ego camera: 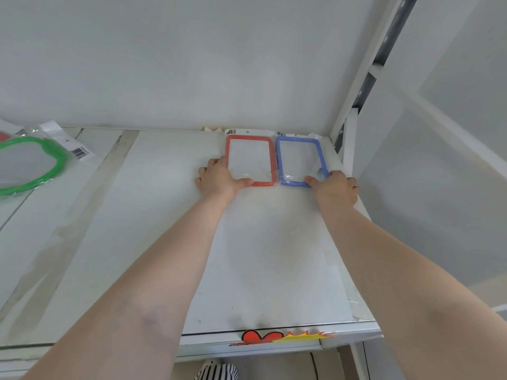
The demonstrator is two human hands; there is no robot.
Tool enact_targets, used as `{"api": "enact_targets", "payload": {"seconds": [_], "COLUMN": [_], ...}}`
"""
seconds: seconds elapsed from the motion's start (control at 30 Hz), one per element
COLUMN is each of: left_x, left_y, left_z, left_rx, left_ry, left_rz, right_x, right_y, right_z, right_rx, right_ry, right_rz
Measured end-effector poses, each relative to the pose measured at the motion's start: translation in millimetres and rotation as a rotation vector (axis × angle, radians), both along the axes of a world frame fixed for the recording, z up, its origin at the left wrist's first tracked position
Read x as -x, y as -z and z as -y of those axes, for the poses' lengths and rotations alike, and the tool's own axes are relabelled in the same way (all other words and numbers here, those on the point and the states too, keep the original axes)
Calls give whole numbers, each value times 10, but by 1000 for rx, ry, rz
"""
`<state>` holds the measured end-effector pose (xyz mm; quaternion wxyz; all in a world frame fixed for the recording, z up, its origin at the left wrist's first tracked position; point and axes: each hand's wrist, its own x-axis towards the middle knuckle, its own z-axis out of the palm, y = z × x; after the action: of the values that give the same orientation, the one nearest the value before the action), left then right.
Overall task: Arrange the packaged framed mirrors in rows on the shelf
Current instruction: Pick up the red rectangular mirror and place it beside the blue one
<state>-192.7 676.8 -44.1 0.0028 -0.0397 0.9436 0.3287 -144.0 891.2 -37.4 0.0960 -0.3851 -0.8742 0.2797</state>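
At back right of white shelf (164, 215): red-framed mirror (250, 160) and blue-framed mirror (301, 161) flat, side by side, just apart. Left hand (219, 179) grips red's near-left corner; right hand (335, 187) pinches blue's near-right corner. Green-framed mirror (30, 163) far left.

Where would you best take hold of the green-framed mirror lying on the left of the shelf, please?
Probably by the near right curve of the green-framed mirror, reaching in from the front. It lies flat in its wrapper, and that rim is in plain view with bare shelf beside it.
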Motion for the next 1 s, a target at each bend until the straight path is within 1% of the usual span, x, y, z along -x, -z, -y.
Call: {"api": "enact_targets", "payload": {"seconds": [0.37,0.8,0.9,1.0], "left_x": [-4,-40,-81,-188], "left_y": [15,3,-48,-189], "left_z": [-175,-174,-161,-122], "left_rx": [-3,13,36,39], "left_ry": [1,-4,-8,13], "left_rz": [-11,0,27,8], "right_x": [-40,-51,-102,-199], "right_y": [-35,-28,-78,-201], "right_z": [-216,-189,-161,-82], "right_rx": [54,16,29,30], "right_ry": [-35,3,1,-40], "right_rz": [2,-13,-26,-31]}}
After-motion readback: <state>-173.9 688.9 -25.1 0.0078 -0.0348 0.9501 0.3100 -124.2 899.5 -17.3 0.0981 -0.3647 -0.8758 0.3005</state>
